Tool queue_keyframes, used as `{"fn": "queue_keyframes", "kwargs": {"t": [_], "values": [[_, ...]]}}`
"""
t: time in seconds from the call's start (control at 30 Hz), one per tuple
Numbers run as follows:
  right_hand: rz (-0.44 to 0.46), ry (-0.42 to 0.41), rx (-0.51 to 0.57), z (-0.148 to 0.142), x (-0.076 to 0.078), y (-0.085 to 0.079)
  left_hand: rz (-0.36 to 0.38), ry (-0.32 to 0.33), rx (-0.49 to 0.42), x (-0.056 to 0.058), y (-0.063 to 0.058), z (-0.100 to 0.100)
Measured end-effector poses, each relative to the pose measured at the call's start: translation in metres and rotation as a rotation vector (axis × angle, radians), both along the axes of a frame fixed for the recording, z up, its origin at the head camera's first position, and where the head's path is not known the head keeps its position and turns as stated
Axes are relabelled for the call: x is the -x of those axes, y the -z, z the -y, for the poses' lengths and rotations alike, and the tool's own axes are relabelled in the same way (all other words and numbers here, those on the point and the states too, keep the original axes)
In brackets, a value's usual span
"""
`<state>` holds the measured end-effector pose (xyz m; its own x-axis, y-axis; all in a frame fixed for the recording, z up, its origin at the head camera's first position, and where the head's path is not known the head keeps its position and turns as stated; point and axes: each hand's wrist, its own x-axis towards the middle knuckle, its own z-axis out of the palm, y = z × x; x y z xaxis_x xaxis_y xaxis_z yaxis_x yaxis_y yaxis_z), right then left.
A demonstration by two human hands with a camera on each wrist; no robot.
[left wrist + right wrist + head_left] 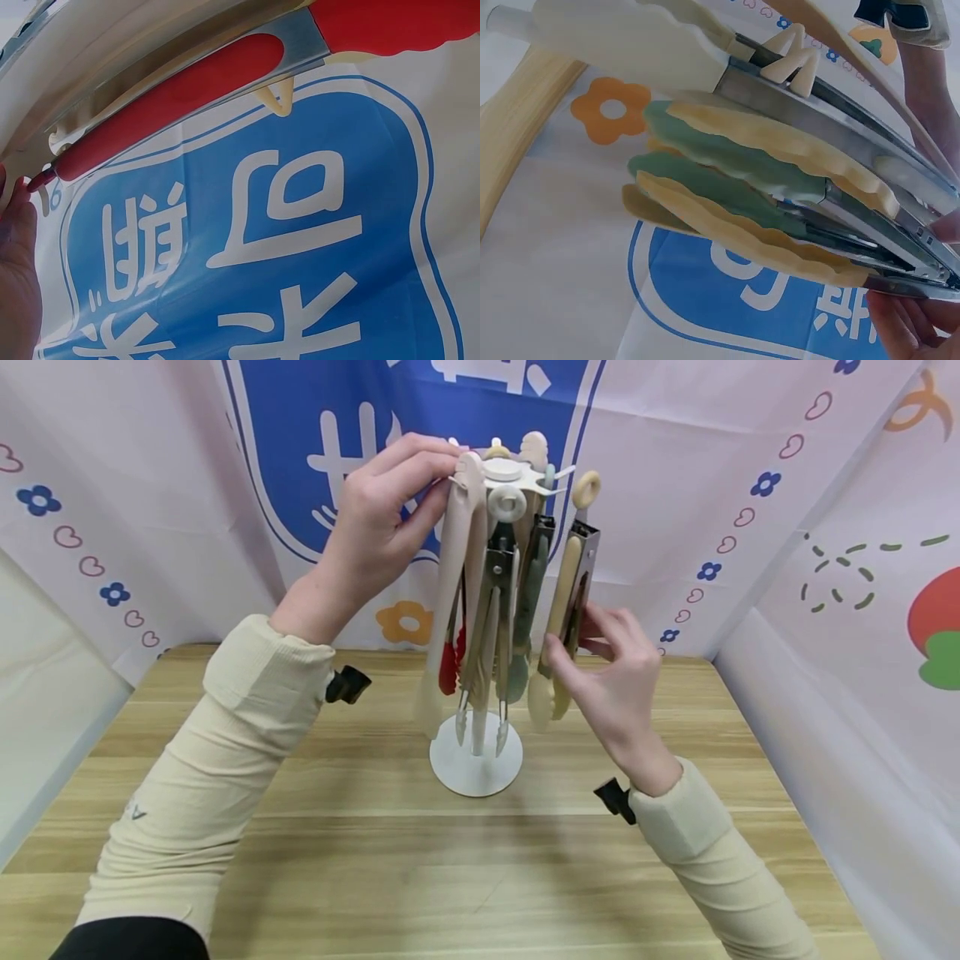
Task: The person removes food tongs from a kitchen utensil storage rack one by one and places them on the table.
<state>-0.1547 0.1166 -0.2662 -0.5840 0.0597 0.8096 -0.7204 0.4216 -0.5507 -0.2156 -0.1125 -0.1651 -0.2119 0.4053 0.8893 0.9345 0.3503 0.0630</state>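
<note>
A white rack (502, 470) with a round base carries several hanging kitchen tongs. My left hand (382, 510) is up at the rack's left side, fingertips at a hook behind the pale beige tongs (453, 547). In the left wrist view, its fingers pinch the small end of the red tongs (172, 109). My right hand (611, 672) grips the yellow tongs (567, 581) around the middle, thumb on the near side. These hang slightly tilted at the rack's right, their ring end above the arms. Beside them are green tongs (727, 142), whose tips overlap the yellow ones.
The rack's round base (480, 781) stands on a wooden table (420, 877). Tongs with grey metal arms (497, 572) hang at the front of the rack. A printed cloth (645, 435) hangs close behind, and pale cloth walls flank the table.
</note>
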Motion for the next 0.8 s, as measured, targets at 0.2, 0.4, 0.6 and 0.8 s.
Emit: {"fn": "queue_keyframes", "kwargs": {"t": [0.2,0.4,0.6,0.8], "values": [[0.054,0.06,-0.029,-0.009,0.004,0.005,0.003,0.006,-0.004,0.0,0.0,0.0],[0.127,0.117,-0.052,-0.019,0.011,0.012,0.011,0.002,0.001,-0.001,0.0,0.0],[0.171,0.192,-0.132,-0.029,0.017,0.021,0.019,0.007,-0.01,-0.001,0.0,-0.001],[0.222,0.238,-0.207,-0.037,0.021,0.029,0.019,0.016,-0.027,-0.001,0.0,-0.001]]}}
